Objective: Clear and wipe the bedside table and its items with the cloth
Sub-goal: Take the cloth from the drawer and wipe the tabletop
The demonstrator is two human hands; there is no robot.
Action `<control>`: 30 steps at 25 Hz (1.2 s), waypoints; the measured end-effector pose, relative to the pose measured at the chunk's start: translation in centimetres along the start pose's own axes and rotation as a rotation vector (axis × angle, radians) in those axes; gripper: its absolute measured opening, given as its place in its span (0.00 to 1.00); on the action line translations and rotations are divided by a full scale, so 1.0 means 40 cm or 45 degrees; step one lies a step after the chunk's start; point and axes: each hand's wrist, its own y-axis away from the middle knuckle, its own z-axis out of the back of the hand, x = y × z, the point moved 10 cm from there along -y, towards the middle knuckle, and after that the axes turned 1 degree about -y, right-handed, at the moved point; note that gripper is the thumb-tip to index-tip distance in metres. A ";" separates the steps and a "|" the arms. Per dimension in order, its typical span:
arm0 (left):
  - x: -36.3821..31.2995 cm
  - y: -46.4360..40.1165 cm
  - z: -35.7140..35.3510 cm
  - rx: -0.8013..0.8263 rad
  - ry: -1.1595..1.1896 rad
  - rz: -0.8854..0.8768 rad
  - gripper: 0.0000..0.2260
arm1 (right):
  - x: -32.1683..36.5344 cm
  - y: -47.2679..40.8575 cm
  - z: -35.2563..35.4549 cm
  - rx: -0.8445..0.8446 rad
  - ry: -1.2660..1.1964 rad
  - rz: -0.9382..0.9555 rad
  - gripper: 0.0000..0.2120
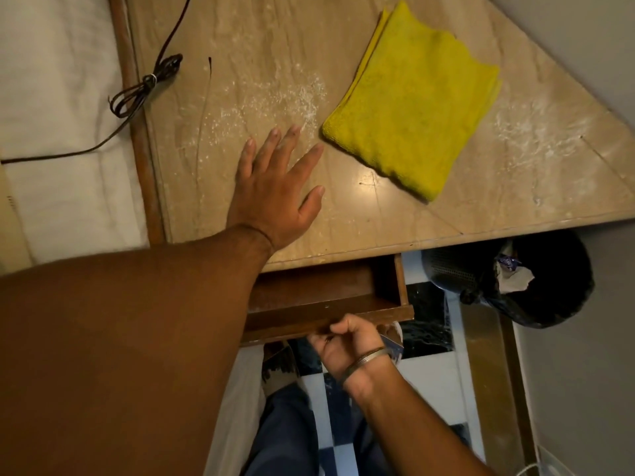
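Beige marble surface (pixel 360 214), dusted w/ white powder, sits betw. white bed (pixel 62 97) and grey wall, folded yellow cloth (pixel 415 104) lying on it, left hand (pixel 275 187) spread flat nearby, right hand (pixel 347 341) gripping the open wooden drawer (pixel 319 304) front, fingertips hidden beneath.

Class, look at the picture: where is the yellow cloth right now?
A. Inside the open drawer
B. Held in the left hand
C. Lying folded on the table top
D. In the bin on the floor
C: the yellow cloth lies folded on the table top, beyond the open left hand, untouched.
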 end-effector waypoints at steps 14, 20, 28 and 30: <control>0.027 -0.083 0.044 -0.180 -0.071 0.106 0.23 | 0.507 0.310 -0.481 -0.172 2.034 2.037 0.34; 0.045 -0.123 0.034 -0.165 0.036 0.143 0.35 | 0.563 0.033 -0.671 -0.603 3.003 1.891 0.38; 0.031 -0.144 0.008 0.052 0.028 0.058 0.37 | 0.946 0.165 -0.618 -0.546 3.207 2.089 0.37; 0.030 -0.138 0.019 0.051 0.027 0.081 0.36 | 0.853 0.098 -0.725 -0.534 3.148 2.153 0.36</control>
